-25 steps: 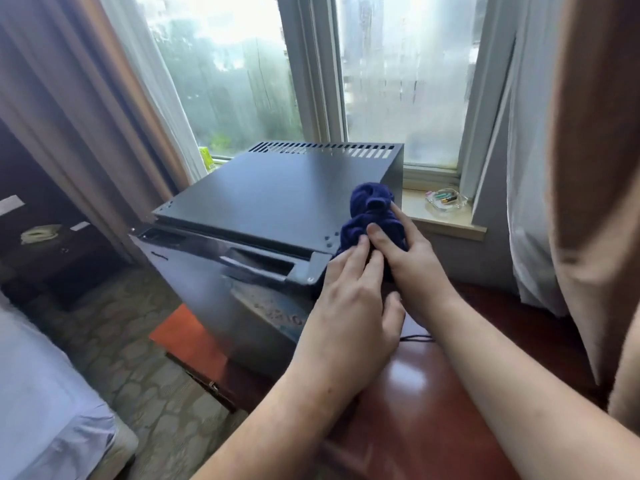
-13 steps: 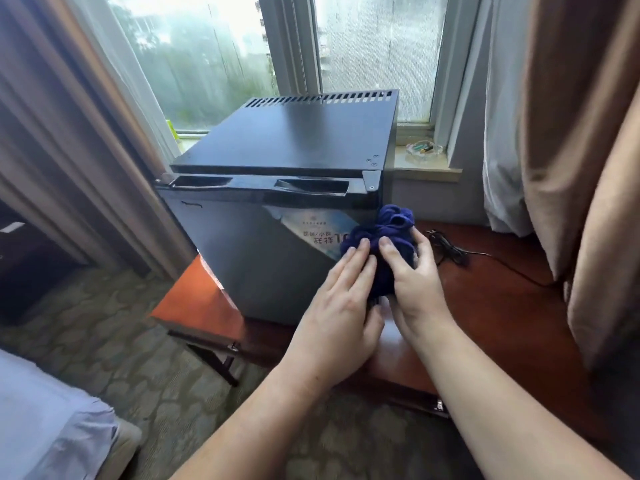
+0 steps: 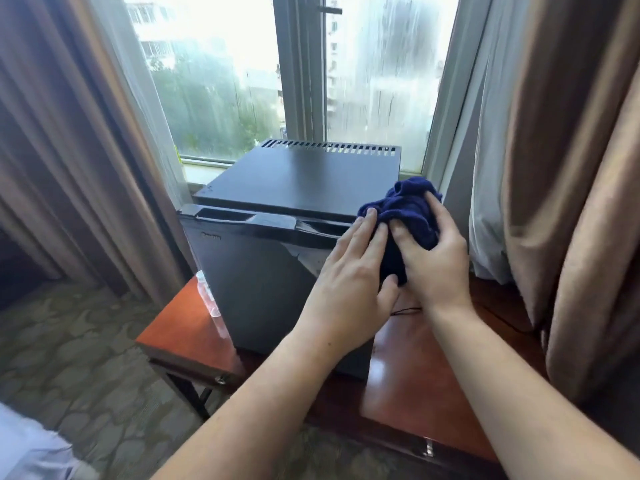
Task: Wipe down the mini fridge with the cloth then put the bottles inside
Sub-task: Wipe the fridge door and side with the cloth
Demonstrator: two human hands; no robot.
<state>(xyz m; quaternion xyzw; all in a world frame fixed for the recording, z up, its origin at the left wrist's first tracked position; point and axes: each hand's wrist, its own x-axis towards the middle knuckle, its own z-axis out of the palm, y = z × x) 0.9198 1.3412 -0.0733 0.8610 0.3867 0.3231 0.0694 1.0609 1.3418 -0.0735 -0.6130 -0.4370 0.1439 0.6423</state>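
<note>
Currently both hands on the cloth [image 3: 408, 209] at the mini fridge [image 3: 277, 271] top-right front corner.

Right hand [image 3: 434, 258] is clenched around the bunched dark-blue cloth, pressing it on the fridge's right edge where door top meets lid; left hand [image 3: 349, 275] lies flat with fingers extended, fingertips touching the cloth, palm against the door face. Fridge door closed, unit sits toward the desk [image 3: 180, 327] back edge under the window [image 3: 242, 81]. One clear bottle [image 3: 207, 296] is partly visible just beside the fridge's left side, near the desk's left edge; the rest of it is hidden. Bare desk surface shows at the front-left corner and along the right side, where a thin black cable [image 3: 405, 311] runs. Curtains [image 3: 571, 168] hang close to the right side, tight clearance there; the left curtain stands further off.
</note>
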